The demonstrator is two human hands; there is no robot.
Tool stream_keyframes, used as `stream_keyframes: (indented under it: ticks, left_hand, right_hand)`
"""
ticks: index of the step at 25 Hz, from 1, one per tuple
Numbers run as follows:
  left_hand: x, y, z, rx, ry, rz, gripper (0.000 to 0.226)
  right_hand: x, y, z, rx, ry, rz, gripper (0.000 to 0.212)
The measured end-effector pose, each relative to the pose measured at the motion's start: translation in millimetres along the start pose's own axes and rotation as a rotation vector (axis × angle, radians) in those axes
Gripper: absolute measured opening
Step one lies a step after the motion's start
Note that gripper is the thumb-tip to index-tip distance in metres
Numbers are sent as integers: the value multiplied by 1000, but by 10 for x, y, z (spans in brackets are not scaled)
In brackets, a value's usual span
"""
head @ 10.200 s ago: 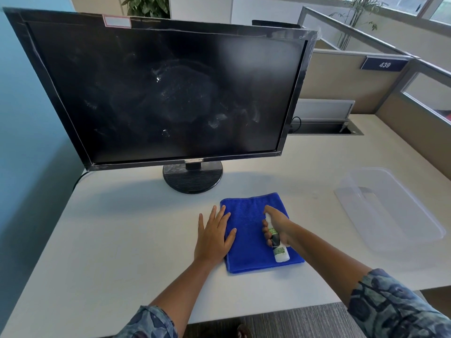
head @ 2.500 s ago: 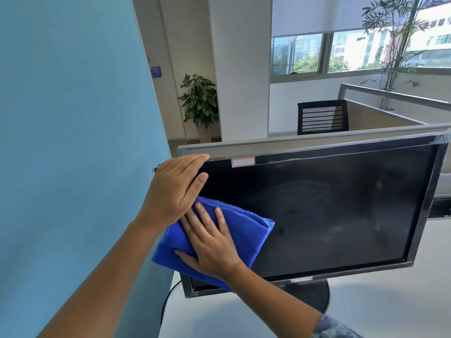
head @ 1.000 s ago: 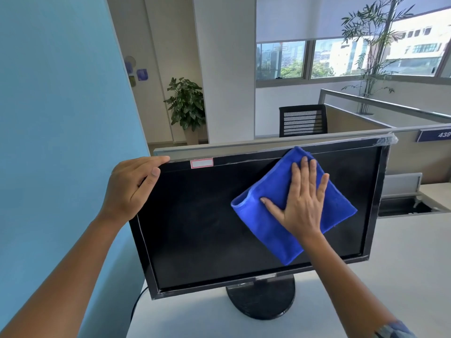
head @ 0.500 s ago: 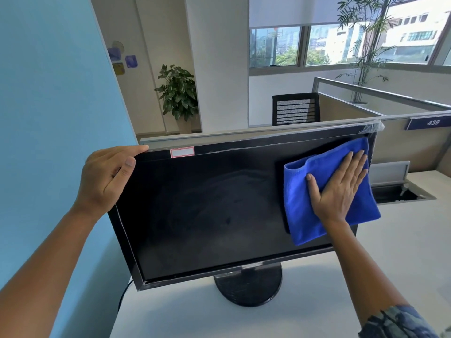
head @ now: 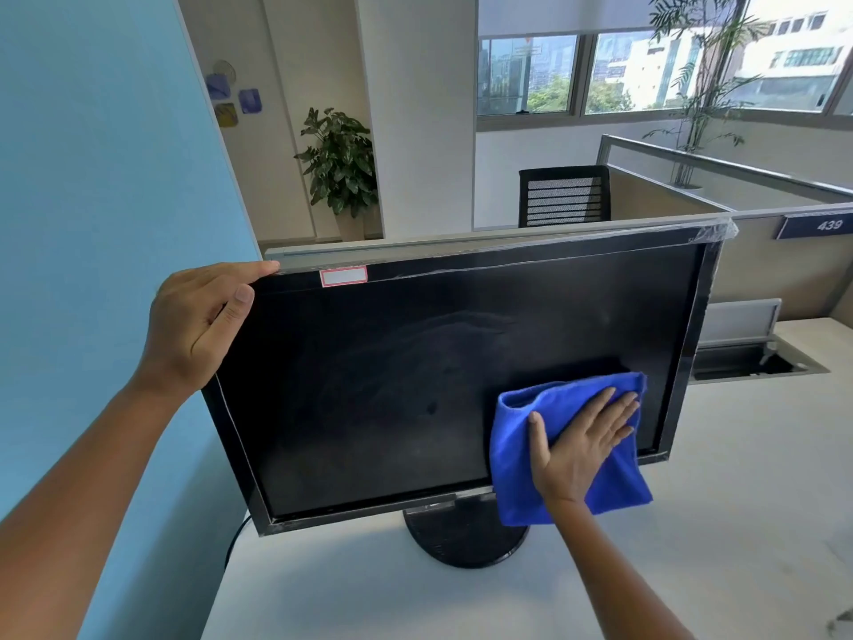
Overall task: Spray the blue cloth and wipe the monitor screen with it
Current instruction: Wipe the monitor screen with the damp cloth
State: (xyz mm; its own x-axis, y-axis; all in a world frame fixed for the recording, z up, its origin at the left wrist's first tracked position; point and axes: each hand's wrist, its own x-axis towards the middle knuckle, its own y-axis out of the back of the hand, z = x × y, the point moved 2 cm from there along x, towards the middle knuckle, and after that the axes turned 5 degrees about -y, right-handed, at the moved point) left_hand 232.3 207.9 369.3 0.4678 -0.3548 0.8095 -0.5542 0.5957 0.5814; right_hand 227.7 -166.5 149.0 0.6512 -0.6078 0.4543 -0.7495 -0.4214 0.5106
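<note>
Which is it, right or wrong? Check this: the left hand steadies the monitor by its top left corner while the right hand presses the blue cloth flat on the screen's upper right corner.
Wrong in one respect. The head view shows the right hand pressing the blue cloth on the lower right corner of the monitor screen, not the upper right. The left hand does grip the top left corner.

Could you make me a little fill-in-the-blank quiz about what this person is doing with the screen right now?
1. The right hand presses a cloth coloured ____ against the monitor.
2. The cloth covers the screen's lower ____ corner.
3. The left hand grips the monitor's upper ____ corner.
4. The sign on the partition reads ____.

Missing words: blue; right; left; 439
</note>
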Motion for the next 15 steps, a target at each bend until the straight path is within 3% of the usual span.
stream_keyframes:
  ticks: [6,15]
  left_hand:
    - [-13,10,-19,-9,9,-3,48]
    - [-17,21,-10,-30,22,-3,47]
  right_hand:
    - [-581,-349,-750,-67,280,-66,109]
    - [-1459,-786,-1040,-285,935,-221,77]
